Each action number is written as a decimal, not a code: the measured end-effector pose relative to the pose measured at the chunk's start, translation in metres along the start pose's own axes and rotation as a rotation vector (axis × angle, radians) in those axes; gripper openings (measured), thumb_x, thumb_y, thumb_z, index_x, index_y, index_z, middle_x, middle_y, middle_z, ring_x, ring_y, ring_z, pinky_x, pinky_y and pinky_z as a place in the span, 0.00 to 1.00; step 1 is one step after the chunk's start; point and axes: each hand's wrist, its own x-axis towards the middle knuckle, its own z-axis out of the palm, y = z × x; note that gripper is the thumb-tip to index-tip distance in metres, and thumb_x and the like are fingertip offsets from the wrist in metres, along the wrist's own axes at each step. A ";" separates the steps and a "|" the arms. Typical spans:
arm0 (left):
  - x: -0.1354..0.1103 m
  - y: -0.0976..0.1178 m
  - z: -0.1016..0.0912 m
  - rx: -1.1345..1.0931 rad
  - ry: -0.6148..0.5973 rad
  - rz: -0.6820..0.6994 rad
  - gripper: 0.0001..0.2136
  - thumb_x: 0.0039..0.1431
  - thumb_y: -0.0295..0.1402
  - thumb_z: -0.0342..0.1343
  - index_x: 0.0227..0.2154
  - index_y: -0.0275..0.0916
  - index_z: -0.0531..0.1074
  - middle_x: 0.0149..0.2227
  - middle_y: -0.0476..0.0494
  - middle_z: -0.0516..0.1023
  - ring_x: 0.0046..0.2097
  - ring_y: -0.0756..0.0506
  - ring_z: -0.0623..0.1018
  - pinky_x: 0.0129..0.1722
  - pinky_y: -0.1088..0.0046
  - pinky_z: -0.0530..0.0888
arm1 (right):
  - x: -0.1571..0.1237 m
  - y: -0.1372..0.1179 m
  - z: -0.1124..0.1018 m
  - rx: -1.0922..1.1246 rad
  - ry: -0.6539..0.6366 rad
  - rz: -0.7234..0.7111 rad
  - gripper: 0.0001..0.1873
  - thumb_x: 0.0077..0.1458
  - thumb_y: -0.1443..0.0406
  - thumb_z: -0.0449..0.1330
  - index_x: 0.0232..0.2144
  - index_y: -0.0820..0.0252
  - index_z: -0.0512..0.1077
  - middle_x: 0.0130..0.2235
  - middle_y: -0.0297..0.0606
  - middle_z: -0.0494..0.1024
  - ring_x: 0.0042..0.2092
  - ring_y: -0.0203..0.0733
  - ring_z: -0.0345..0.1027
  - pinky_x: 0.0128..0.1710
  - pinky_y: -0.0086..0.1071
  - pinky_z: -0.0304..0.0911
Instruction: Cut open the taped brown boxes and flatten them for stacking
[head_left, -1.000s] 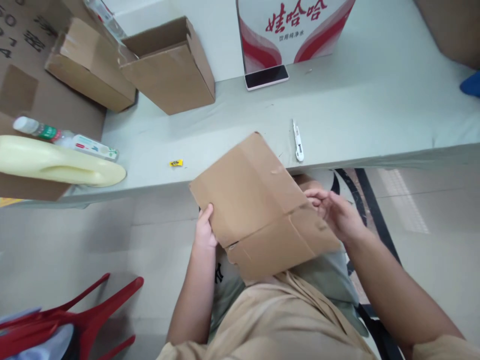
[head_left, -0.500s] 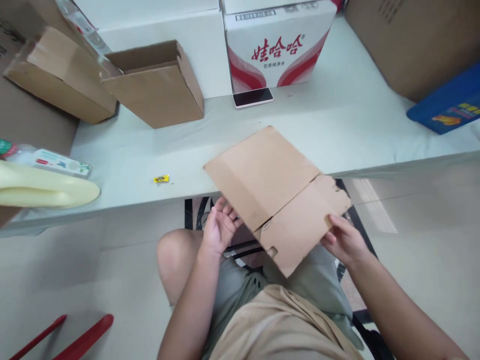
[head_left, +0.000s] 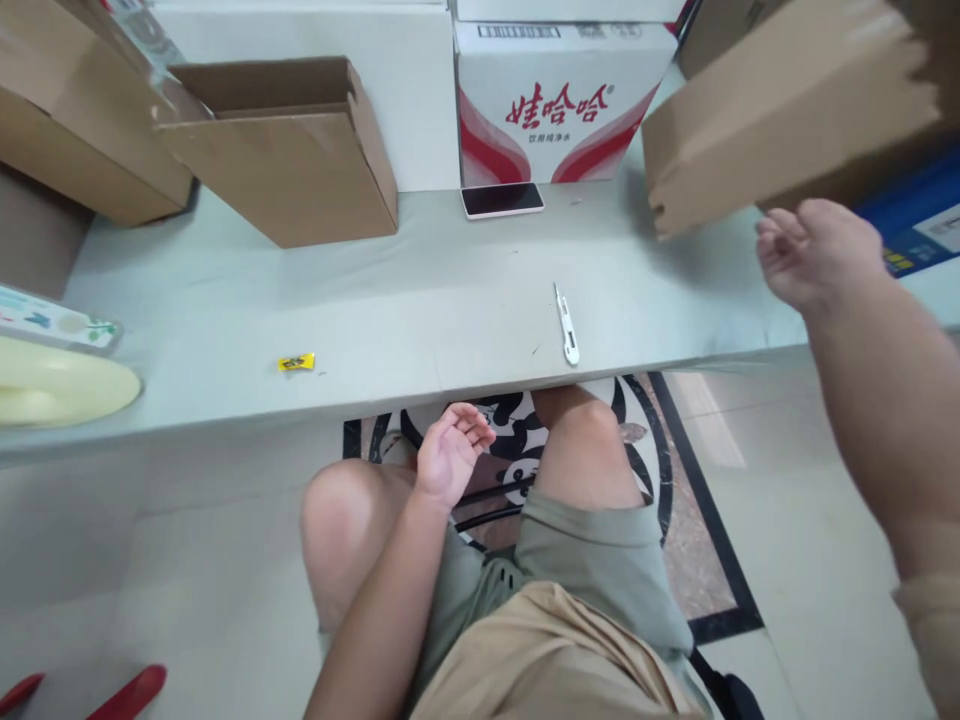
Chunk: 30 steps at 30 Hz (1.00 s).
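Observation:
My right hand (head_left: 821,255) is raised over the right side of the table, fingers curled at the lower edge of a flattened cardboard box (head_left: 787,115). The brown box is tilted, with notched flap edges, and slightly blurred. Part of the grip is hidden from view. Above my lap, just off the table's front edge, my left hand (head_left: 452,455) is palm up and holds nothing, its fingers loosely bent and apart. A white utility knife (head_left: 568,325) lies on the table near the front edge, between the two hands.
An open cardboard box (head_left: 300,165) stands at the back left. A phone (head_left: 502,200) lies before a white-and-red carton (head_left: 555,110). A small yellow packet (head_left: 296,362) is near the front edge. At right stands a blue box (head_left: 919,215); a pale yellow object (head_left: 64,382) is at left.
My right hand has carried the flattened cardboard box up and right, away from my lap. The utility knife now shows on the table. My left hand stays over my lap, no longer beside the cardboard.

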 end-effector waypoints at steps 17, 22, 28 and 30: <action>-0.010 0.000 0.006 -0.046 -0.011 0.046 0.13 0.49 0.42 0.61 0.29 0.36 0.74 0.28 0.46 0.74 0.31 0.49 0.75 0.35 0.73 0.72 | -0.098 0.084 0.142 -0.925 -0.133 -0.316 0.18 0.58 0.61 0.51 0.43 0.61 0.77 0.48 0.50 0.78 0.52 0.55 0.69 0.57 0.50 0.62; -0.018 0.001 0.010 -0.101 -0.023 0.080 0.13 0.46 0.42 0.63 0.29 0.36 0.74 0.28 0.46 0.75 0.30 0.48 0.75 0.34 0.72 0.72 | -0.100 0.086 0.140 -0.961 -0.114 -0.338 0.19 0.56 0.63 0.51 0.42 0.62 0.77 0.46 0.52 0.78 0.50 0.55 0.69 0.54 0.50 0.63; -0.026 0.005 0.005 -0.160 -0.068 0.096 0.13 0.48 0.40 0.61 0.29 0.35 0.72 0.27 0.46 0.74 0.29 0.48 0.75 0.34 0.71 0.70 | -0.098 0.089 0.140 -0.956 -0.092 -0.350 0.17 0.51 0.63 0.51 0.38 0.60 0.76 0.42 0.49 0.77 0.46 0.52 0.68 0.52 0.48 0.63; -0.031 0.008 0.003 -0.190 -0.073 0.106 0.13 0.48 0.41 0.61 0.29 0.35 0.72 0.27 0.46 0.73 0.29 0.48 0.75 0.34 0.71 0.70 | -0.099 0.088 0.139 -0.943 -0.088 -0.358 0.15 0.50 0.63 0.51 0.36 0.59 0.75 0.40 0.48 0.76 0.45 0.52 0.67 0.51 0.48 0.63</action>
